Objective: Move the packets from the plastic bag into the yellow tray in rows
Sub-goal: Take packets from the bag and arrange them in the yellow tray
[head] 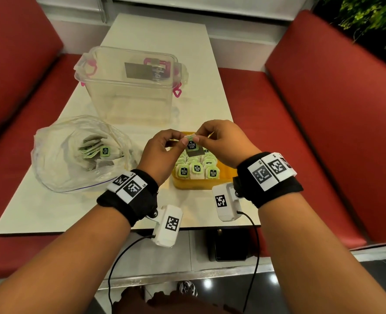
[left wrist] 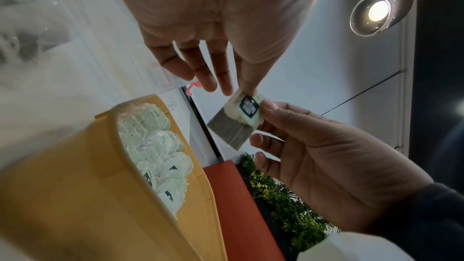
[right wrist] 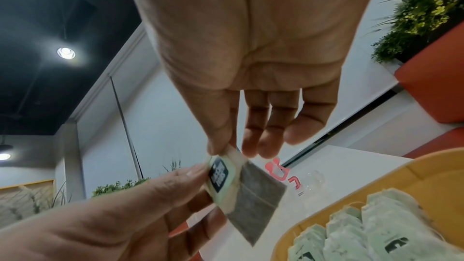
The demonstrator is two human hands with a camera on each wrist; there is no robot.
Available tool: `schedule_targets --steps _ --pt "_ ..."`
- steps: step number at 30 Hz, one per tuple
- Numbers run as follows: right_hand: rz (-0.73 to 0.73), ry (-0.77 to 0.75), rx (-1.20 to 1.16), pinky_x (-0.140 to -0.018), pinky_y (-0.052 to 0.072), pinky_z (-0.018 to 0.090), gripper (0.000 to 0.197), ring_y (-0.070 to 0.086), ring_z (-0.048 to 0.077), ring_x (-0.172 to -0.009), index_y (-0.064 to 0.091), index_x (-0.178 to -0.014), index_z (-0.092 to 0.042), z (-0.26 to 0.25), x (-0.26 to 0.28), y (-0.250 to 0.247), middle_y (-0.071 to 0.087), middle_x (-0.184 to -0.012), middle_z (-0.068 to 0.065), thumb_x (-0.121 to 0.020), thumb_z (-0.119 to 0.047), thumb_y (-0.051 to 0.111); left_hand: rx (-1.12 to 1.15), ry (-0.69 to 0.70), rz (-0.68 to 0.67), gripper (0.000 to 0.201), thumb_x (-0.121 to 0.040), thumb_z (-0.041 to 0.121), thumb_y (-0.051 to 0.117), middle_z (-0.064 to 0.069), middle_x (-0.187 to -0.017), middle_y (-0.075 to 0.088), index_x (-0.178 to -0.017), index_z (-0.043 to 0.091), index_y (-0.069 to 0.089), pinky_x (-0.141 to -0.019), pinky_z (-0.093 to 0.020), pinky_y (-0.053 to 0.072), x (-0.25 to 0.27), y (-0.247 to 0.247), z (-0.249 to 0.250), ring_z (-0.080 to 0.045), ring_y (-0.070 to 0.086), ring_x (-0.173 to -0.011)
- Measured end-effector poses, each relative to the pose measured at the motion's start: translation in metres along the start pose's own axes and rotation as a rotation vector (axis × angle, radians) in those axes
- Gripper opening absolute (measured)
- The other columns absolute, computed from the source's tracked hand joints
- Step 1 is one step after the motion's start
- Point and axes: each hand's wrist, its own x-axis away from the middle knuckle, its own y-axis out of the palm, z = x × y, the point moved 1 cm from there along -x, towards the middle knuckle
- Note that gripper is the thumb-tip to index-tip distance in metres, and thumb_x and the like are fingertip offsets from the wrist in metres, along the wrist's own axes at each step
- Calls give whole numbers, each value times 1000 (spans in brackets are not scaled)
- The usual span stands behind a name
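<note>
Both hands, left point(head: 162, 152) & right point(head: 221, 143), pinch one packet point(head: 193, 146) above yellow tray point(head: 194, 185). Risk: light fingertip grip, packet may drop askew onto filled rows.

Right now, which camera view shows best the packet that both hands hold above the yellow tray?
The right wrist view shows it best: the packet is large there, its green label and dark pouch clear, pinched by the left hand and right hand. The left wrist view shows it smaller. In the head view, fingers partly cover it above the yellow tray.
</note>
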Motion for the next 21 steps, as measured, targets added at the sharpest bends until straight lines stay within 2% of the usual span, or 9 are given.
schedule_targets --steps 3,6,8,10,13,15,17,18,21 --pt "38 23 -96 -56 35 15 11 51 -1 -59 69 -82 -17 5 2 -3 58 -65 -15 -90 -24 65 -8 -13 -57 6 -88 25 69 6 -100 70 -94 27 68 -86 -28 50 0 5 -2 -9 64 -97" --pt "21 45 -127 -55 35 9 8 51 -6 -55 70 -85 -13 11 5 -5 58 -65 -14 -88 -20 67 -93 19 -77 3 -87 23 70 2 -96 68 -86 24 68 -91 -34 49 0 12 -6 -14 63 -98" --pt "-18 63 -126 -60 45 20 6 56 -1 -60 69 -86 -11 16 5 -4 64 -73 -5 -87 -17 68 -146 33 -92 5 -86 23 71 7 -95 65 -84 26 68 -91 -35 48 0 16 -8 -15 61 -99" --pt "-38 113 -136 -65 54 32 7 62 12 -66 67 -87 -8 26 6 -4 68 -78 8 -87 -15 68 -275 55 -88 11 -85 26 71 6 -103 61 -94 22 68 -94 -36 45 0 18 -11 -16 57 -105" --pt "-73 230 -148 -65 56 36 10 61 17 -60 63 -92 1 41 11 -3 66 -82 21 -89 -9 64 -530 71 -35 29 -86 31 68 -2 -117 57 -113 20 65 -101 -37 38 -1 14 -19 -23 50 -116" --pt "-123 308 -119 -66 57 38 12 63 21 -60 61 -93 3 54 14 1 65 -82 21 -90 -8 64 -600 24 6 35 -89 29 64 -10 -127 55 -122 15 60 -104 -37 34 -2 9 -26 -28 47 -122" --pt "-177 369 -66 -72 59 46 10 68 34 -72 62 -92 0 68 15 7 67 -85 24 -89 -9 65 -608 -52 14 38 -92 25 60 -14 -130 51 -128 11 55 -106 -41 34 -3 5 -34 -31 47 -124" --pt "-201 393 -36 -74 58 48 10 69 37 -77 63 -91 -2 72 15 10 69 -87 24 -89 -11 66 -596 -91 8 39 -93 23 58 -16 -132 49 -130 10 53 -106 -44 36 -4 4 -38 -32 47 -123" --pt "-245 421 38 -77 58 45 9 69 31 -77 66 -94 -8 76 13 16 69 -85 15 -89 -15 66 -556 -185 -22 43 -95 21 54 -18 -135 44 -134 7 47 -104 -45 39 -4 3 -43 -33 49 -123"
